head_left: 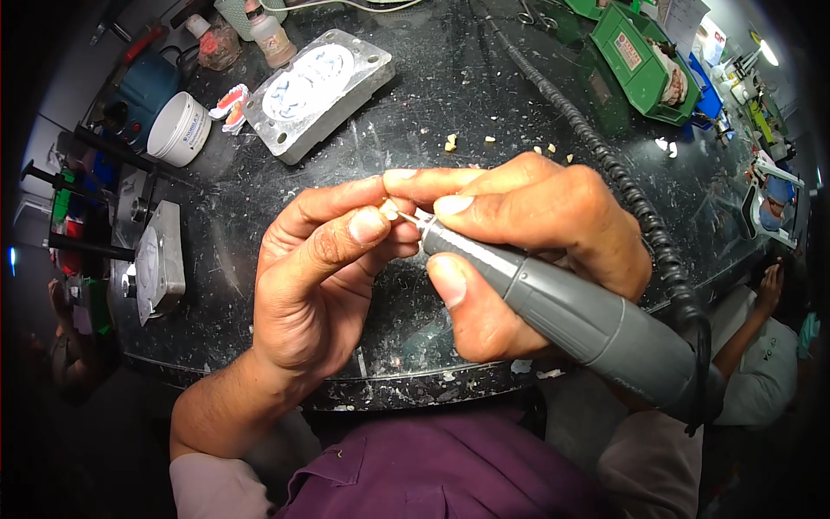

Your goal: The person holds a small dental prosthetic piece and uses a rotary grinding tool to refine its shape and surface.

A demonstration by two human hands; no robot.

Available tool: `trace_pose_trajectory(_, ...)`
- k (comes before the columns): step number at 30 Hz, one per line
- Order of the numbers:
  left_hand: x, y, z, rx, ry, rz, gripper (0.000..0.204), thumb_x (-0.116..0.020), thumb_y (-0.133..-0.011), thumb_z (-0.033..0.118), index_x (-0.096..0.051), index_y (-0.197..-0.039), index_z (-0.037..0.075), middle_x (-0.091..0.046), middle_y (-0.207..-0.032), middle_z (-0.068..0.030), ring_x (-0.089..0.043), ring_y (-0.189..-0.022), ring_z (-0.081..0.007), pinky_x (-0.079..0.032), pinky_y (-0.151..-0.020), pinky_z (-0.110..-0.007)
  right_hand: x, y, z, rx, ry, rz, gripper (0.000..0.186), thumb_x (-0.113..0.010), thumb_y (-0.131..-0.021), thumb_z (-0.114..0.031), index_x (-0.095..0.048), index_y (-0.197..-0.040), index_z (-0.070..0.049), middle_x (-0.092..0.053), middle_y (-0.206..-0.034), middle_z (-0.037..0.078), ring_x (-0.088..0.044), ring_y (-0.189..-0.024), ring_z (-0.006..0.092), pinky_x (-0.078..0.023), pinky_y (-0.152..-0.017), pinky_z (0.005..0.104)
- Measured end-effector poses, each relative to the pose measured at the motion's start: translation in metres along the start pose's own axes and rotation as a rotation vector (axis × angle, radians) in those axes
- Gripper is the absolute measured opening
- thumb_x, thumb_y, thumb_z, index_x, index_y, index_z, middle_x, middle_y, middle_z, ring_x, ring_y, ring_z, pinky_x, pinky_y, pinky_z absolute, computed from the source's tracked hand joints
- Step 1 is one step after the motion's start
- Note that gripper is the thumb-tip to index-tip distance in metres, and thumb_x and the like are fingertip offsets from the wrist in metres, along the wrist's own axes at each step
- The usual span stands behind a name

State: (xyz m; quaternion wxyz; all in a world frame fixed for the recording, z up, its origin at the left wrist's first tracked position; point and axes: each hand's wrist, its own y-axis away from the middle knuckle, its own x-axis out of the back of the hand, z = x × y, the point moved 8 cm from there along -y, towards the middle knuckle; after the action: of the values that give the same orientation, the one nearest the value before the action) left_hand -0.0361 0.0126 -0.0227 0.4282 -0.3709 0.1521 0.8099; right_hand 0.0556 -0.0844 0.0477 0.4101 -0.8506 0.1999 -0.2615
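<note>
Between the thumb and fingers of my left hand (pixel 316 251) is pinched a small whitish tooth-like piece (pixel 389 210). My right hand (pixel 545 233) is wrapped round a dark grey rotary handpiece (pixel 571 311), held slantwise with its body running toward the lower right. The thin bur (pixel 410 218) at its tip points at the small piece; whether it touches is too fine to tell. The fingertips of both hands meet just above the bur. A coiled black cord (pixel 596 138) loops from the handpiece's rear end up across the bench.
A metal flask half (pixel 320 95) with white plaster lies beyond my left hand. Near it are a white tub (pixel 180 130), red-and-white dental pieces (pixel 230 107) and a bottle (pixel 271 39). Yellowish crumbs (pixel 450 143) dot the black bench. A green bin (pixel 644 65) stands far right. Other people sit at both sides.
</note>
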Motion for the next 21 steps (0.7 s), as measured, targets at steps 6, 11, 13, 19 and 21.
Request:
trace_pose_trajectory(6, -0.001, 0.002, 0.000, -0.027, 0.000, 0.000, 0.020, -0.058, -0.091, 0.000, -0.065, -0.110, 0.000, -0.068, -0.102, -0.0190, -0.067, -0.095, -0.0238, -0.054, -0.089, -0.036, 0.000, 0.003, -0.001, 0.015, -0.132, 0.054, 0.025, -0.065, -0.074, 0.011, -0.054, -0.096, 0.005, -0.063, -0.086, 0.018, -0.069, -0.091, 0.0347, -0.060, -0.074, 0.0368)
trace_pose_trajectory(11, -0.005, 0.001, 0.000, -0.044, -0.007, -0.007, 0.019, -0.058, -0.090, 0.000, -0.065, -0.108, 0.000, -0.069, -0.102, -0.0186, -0.068, -0.094, -0.0240, -0.054, -0.088, -0.037, 0.005, 0.010, 0.005, 0.049, -0.247, 0.191, 0.026, -0.066, -0.075, 0.010, -0.053, -0.097, 0.006, -0.063, -0.086, 0.018, -0.069, -0.090, 0.0340, -0.060, -0.073, 0.0364)
trace_pose_trajectory(13, -0.004, 0.001, 0.000, -0.041, -0.014, -0.014, 0.019, -0.058, -0.090, 0.000, -0.065, -0.108, 0.000, -0.069, -0.101, -0.0184, -0.068, -0.094, -0.0239, -0.054, -0.088, -0.037, 0.007, 0.007, 0.003, 0.054, -0.215, 0.146, 0.026, -0.066, -0.075, 0.010, -0.053, -0.098, 0.006, -0.063, -0.086, 0.018, -0.069, -0.089, 0.0331, -0.060, -0.073, 0.0365)
trace_pose_trajectory(19, 0.000, 0.000, 0.001, -0.036, -0.035, -0.009, 0.019, -0.058, -0.090, -0.001, -0.065, -0.108, 0.000, -0.069, -0.100, -0.0182, -0.068, -0.093, -0.0238, -0.055, -0.087, -0.037, 0.006, 0.003, -0.003, -0.131, -0.112, 0.069, 0.027, -0.066, -0.074, 0.009, -0.054, -0.098, 0.006, -0.063, -0.083, 0.019, -0.070, -0.086, 0.0301, -0.060, -0.073, 0.0365)
trace_pose_trajectory(21, 0.001, 0.001, 0.002, -0.039, -0.036, 0.008, 0.019, -0.058, -0.090, -0.001, -0.065, -0.108, -0.001, -0.068, -0.100, -0.0183, -0.068, -0.093, -0.0238, -0.055, -0.087, -0.037, 0.004, 0.006, 0.012, -0.309, -0.070, 0.058, 0.027, -0.066, -0.074, 0.009, -0.054, -0.098, 0.006, -0.063, -0.083, 0.019, -0.070, -0.086, 0.0296, -0.060, -0.073, 0.0365)
